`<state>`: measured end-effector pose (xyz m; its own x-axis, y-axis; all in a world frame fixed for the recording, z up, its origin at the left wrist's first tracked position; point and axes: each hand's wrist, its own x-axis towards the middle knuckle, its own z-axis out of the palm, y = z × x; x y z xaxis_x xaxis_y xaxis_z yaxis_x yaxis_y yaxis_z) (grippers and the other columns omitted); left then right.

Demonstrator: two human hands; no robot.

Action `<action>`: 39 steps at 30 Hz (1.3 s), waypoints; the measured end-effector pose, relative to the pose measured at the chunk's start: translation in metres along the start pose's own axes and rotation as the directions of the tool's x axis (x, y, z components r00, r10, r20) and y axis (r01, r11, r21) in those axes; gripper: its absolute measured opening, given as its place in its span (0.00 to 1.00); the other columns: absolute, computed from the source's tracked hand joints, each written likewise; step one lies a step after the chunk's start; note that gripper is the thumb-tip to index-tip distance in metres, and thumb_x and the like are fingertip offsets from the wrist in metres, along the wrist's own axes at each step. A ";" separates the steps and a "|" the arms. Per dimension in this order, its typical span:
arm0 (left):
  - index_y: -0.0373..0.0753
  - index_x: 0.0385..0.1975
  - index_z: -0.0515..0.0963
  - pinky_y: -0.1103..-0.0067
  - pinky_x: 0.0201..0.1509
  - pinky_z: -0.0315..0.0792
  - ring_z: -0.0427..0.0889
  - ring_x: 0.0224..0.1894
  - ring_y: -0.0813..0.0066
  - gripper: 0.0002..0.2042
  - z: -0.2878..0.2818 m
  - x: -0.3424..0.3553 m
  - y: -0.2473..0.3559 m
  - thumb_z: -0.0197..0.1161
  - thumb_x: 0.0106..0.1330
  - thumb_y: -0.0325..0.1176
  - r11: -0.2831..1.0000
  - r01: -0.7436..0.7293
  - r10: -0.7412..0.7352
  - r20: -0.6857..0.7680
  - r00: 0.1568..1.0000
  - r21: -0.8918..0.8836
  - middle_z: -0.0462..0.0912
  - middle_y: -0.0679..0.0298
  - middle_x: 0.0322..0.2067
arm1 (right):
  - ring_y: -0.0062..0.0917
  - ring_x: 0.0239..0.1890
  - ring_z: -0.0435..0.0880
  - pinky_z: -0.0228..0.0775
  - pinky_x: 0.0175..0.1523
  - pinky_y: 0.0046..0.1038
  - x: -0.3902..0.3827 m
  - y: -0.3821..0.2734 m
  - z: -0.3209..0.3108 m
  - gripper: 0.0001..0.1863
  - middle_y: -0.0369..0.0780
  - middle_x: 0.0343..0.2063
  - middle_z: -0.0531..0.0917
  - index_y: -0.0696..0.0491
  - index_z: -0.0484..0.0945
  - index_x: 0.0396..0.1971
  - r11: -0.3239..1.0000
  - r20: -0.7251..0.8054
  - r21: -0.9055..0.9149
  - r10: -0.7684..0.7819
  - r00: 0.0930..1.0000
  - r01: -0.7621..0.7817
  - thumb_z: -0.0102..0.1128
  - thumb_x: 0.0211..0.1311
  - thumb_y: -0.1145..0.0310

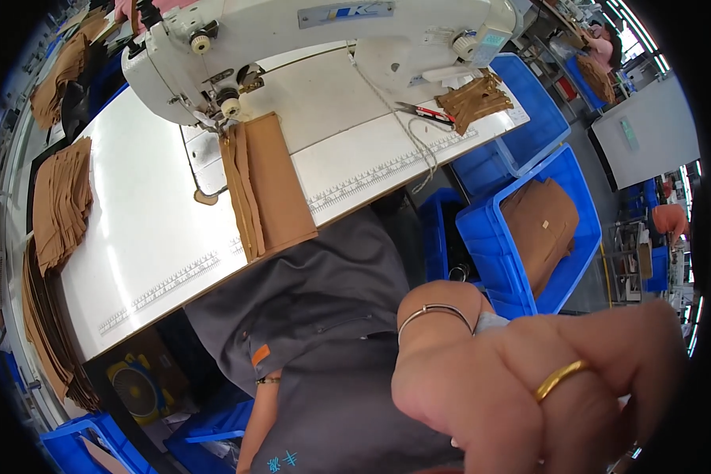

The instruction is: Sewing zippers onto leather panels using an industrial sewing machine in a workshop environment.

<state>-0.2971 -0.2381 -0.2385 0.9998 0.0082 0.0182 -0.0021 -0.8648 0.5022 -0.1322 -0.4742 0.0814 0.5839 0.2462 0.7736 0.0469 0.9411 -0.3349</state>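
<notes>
My right hand (529, 387), wearing a gold ring, is raised very close to the camera at lower right with fingers bent; their tips and anything in them are hidden. My left forearm (257, 423) hangs along my dark grey apron; that hand is out of view. A white sewing machine (166, 63) spans the table. A brown folded piece (280, 182) with narrow strips along its left side lies under the needle area, reaching the front edge. Red-and-black snips (434, 114) and small brown pieces (470, 99) lie at the right. A brown stack (59, 197) sits at the left end.
A blue bin (577, 237) holding brown pieces stands right of the table, before another blue bin (529, 87). More brown pieces (43, 332) hang along the left side. Blue bins (79, 434) and a fan (134, 387) are low at left. Other people (600, 47) are in the background.
</notes>
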 end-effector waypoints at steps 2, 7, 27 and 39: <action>0.35 0.63 0.76 0.68 0.64 0.73 0.80 0.59 0.52 0.22 -0.001 -0.001 0.000 0.62 0.70 0.35 1.000 -0.002 0.002 0.006 1.000 0.000 0.81 0.48 0.58 | 0.24 0.30 0.79 0.68 0.35 0.22 -0.002 0.000 -0.003 0.11 0.36 0.29 0.79 0.53 0.77 0.28 1.000 0.007 -0.013 0.003 1.000 -0.003 0.56 0.75 0.71; 0.35 0.63 0.76 0.68 0.64 0.73 0.80 0.59 0.52 0.22 -0.002 -0.004 0.000 0.62 0.70 0.34 1.000 0.005 -0.005 0.007 1.000 0.002 0.81 0.48 0.58 | 0.24 0.30 0.79 0.69 0.35 0.22 -0.003 -0.002 -0.003 0.10 0.37 0.30 0.80 0.53 0.77 0.29 0.999 0.016 -0.044 0.013 1.000 -0.012 0.57 0.73 0.72; 0.35 0.63 0.76 0.68 0.63 0.74 0.81 0.58 0.52 0.22 -0.006 -0.018 -0.003 0.62 0.69 0.33 1.000 -0.009 0.009 0.037 0.999 0.005 0.81 0.48 0.58 | 0.27 0.32 0.81 0.72 0.38 0.25 -0.010 -0.010 -0.001 0.04 0.40 0.31 0.82 0.55 0.78 0.32 0.992 0.052 -0.129 -0.009 0.999 0.015 0.60 0.69 0.76; 0.35 0.63 0.76 0.69 0.62 0.74 0.82 0.58 0.52 0.23 -0.013 -0.033 -0.001 0.63 0.69 0.32 1.000 -0.018 0.019 0.083 0.996 -0.017 0.81 0.48 0.57 | 0.29 0.33 0.82 0.74 0.40 0.26 -0.019 -0.044 0.030 0.01 0.42 0.32 0.83 0.57 0.79 0.33 0.969 0.078 -0.222 -0.090 0.993 0.105 0.61 0.67 0.78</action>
<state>-0.3302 -0.2310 -0.2286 0.9978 -0.0504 -0.0441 -0.0204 -0.8560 0.5167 -0.1696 -0.5139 0.0971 0.5121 0.1783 0.8402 0.2867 0.8866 -0.3629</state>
